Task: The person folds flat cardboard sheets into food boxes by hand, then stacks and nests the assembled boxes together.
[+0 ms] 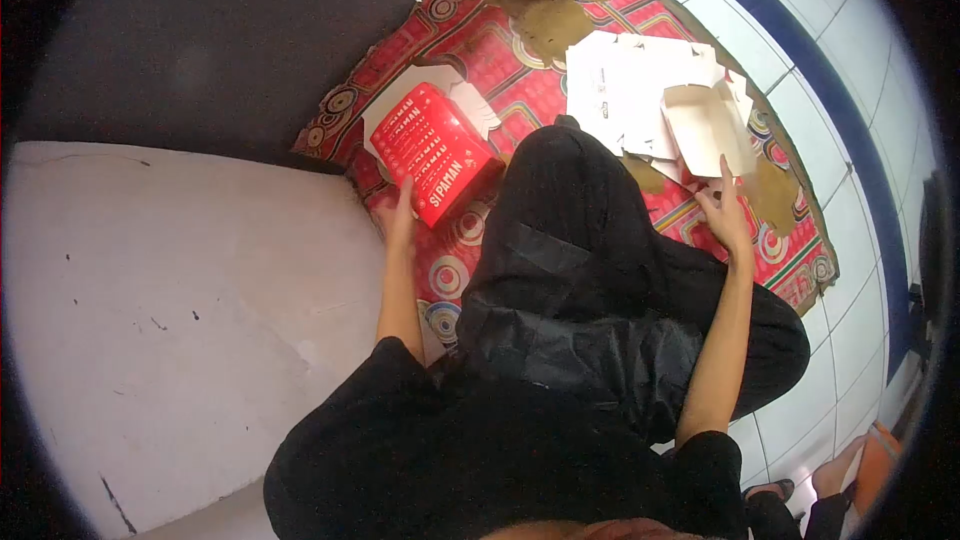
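Note:
Closed round the near-left edge of a red box [430,152] with white lettering is my left hand [398,212]. The red box lies tilted over a flat white cardboard piece [478,106] on the left of the mat. On the right, my right hand [722,210] has its fingers at the near edge of an open box [705,127] with a pale inside. That open box rests beside and partly over a stack of flat white cardboard blanks [625,90]. How firmly my right fingers grip it is hard to see.
A red patterned mat [448,276] with worn brown patches lies under the boxes. My crossed legs [560,230] sit between them. At left are a dark panel [200,50] and a white wall [180,320]. Another person's foot [835,470] shows at lower right.

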Available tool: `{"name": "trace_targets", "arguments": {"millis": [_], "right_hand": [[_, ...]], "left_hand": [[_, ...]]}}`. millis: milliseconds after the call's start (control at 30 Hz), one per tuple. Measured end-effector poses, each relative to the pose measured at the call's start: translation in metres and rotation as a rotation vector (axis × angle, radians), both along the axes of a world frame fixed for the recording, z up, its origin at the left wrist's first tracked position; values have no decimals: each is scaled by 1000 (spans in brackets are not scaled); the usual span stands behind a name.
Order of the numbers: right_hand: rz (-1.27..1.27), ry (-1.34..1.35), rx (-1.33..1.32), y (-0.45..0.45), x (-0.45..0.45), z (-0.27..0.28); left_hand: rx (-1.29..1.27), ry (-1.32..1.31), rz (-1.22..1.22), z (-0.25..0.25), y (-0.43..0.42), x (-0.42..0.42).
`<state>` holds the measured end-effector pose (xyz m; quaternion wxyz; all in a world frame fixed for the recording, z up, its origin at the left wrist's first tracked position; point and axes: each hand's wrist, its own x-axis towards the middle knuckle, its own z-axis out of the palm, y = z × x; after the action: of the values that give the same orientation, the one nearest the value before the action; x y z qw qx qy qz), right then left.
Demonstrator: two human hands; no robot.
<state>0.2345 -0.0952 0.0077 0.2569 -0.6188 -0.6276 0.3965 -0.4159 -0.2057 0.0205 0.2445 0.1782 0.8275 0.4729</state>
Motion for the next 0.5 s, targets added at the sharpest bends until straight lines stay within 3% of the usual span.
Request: {"name": "trace_targets", "arguments": {"millis": [100, 133, 233, 267, 333, 400, 433, 500], "right_hand": [[19, -58, 102, -2, -1, -15], [-27, -95, -30, -8, -13, 16], [-62, -156, 111, -5, -15, -3], [-66, -166, 153, -4, -17, -9], [-63, -109, 247, 1, -18, -27], [-30, -222, 94, -2, -23, 0], [-56, -226, 125, -3, -28, 0], [-72, -315, 217, -8, -32, -5]], "left_hand": [[87, -637, -331, -7, -16, 31], [107, -764, -349, -11, -17, 40], [188, -1106, -315, 1, -7, 73], [251, -1280, -191, 24, -7, 90], [249, -1198, -206, 18, -12, 77], [224, -1190, -295, 12, -20, 64], [206, -944, -375, 39, -34, 80], [204, -690, -478, 42, -42, 86]]}}
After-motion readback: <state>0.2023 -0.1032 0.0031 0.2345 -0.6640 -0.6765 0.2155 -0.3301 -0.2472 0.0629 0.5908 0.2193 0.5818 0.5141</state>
